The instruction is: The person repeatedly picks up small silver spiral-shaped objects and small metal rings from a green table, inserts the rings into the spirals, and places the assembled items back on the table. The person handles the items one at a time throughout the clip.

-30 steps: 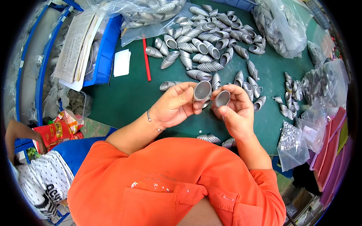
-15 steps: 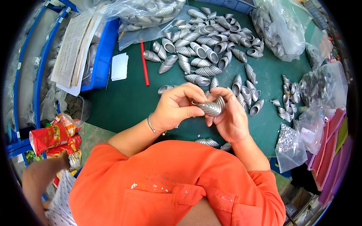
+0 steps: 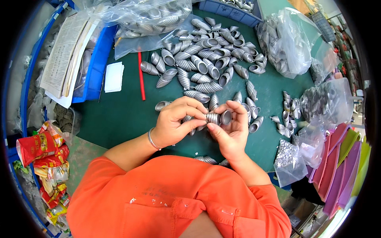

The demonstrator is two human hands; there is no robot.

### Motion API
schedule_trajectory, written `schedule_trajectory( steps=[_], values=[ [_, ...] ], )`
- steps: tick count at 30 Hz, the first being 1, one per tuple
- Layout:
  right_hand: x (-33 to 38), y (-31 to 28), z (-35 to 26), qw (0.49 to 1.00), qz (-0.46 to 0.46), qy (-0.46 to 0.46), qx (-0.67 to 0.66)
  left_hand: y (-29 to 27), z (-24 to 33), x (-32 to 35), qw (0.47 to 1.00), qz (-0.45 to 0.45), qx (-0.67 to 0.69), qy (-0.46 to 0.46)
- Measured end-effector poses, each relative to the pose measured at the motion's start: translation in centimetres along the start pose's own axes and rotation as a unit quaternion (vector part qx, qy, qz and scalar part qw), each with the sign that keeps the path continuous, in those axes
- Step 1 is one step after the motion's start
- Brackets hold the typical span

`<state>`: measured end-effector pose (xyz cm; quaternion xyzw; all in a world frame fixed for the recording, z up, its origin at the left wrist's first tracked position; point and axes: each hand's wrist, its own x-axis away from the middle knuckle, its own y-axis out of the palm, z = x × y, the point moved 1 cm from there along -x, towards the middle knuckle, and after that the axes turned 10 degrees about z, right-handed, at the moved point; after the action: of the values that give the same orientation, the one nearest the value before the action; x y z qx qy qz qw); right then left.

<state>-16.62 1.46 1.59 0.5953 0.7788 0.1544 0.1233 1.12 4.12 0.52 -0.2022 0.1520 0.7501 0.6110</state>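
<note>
Between my hands is a silver metal piece (image 3: pixel 213 118), hollow and spiral-ribbed, its round open mouth turned to the right. My right hand (image 3: pixel 235 137) holds it by thumb and fingers around the mouth end. At its other end, my left hand (image 3: pixel 172 123) pinches with thumb and forefinger; anything small between those fingertips is hidden. Just beyond my hands lies a large heap of similar ribbed pieces (image 3: pixel 206 88) on the green table (image 3: pixel 127 119). Several more (image 3: pixel 256 124) lie beside my right fingers, and a few (image 3: pixel 205 159) sit close to my body.
Clear bags of ribbed pieces stand at the back left (image 3: pixel 154 20) and back right (image 3: pixel 285 43). A red stick (image 3: pixel 141 75) and white cards (image 3: pixel 114 77) lie left, near a blue bin (image 3: pixel 95 59) with papers. Small-parts bags (image 3: pixel 291 158) sit at the right edge.
The ribbed piece has turned in my hands, so its open mouth now shows on the right. The view has shifted a little, and the person at the lower left is out of sight.
</note>
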Motion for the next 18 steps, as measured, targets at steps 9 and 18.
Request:
schedule_trajectory(
  steps=[9, 18],
  values=[
    [-0.5, 0.7, 0.2, 0.958, -0.029, -0.242, 0.153, 0.4, -0.8, 1.0, 0.953, 0.055, 0.216, -0.206],
    [-6.1, 1.6, -5.5, 0.763, -0.074, -0.494, 0.41, 0.7, -0.4, 0.7, 0.939, 0.116, 0.238, -0.218]
  ],
)
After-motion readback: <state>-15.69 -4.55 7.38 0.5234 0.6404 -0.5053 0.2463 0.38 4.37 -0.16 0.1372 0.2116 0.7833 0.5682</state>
